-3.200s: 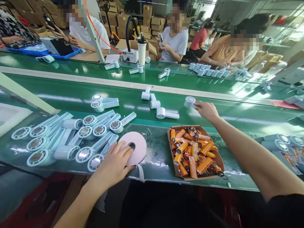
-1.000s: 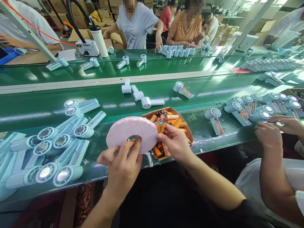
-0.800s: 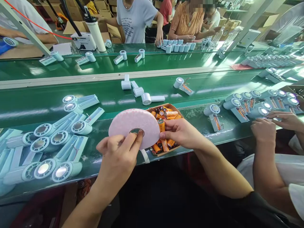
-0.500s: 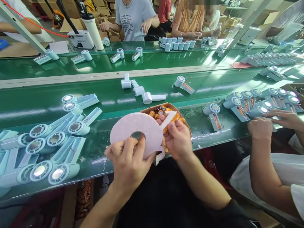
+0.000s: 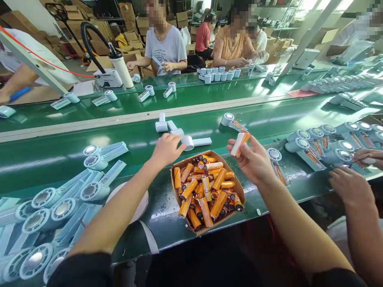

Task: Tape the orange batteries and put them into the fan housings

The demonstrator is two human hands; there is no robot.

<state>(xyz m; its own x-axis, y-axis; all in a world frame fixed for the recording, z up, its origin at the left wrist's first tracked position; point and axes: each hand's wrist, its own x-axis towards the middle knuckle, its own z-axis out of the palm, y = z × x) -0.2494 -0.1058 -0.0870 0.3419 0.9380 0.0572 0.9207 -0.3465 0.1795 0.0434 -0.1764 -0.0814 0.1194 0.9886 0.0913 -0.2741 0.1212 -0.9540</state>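
the battery (image 5: 245, 139) in the right hand (image 5: 254, 161) wears a smooth, slightly shiny orange wrap that looks like plastic film; the white strip (image 5: 237, 144) along it is matt and papery. below that grip, the box (image 5: 238, 186) is dull brown cardboard. beyond the grip, the belt (image 5: 275, 113) is smooth and glossy green. beside the left hand (image 5: 167, 149), the pale fan housing (image 5: 202, 142) is smooth plastic with a soft sheen; nearer the wearer, the tape roll (image 5: 141, 208) looks matt.
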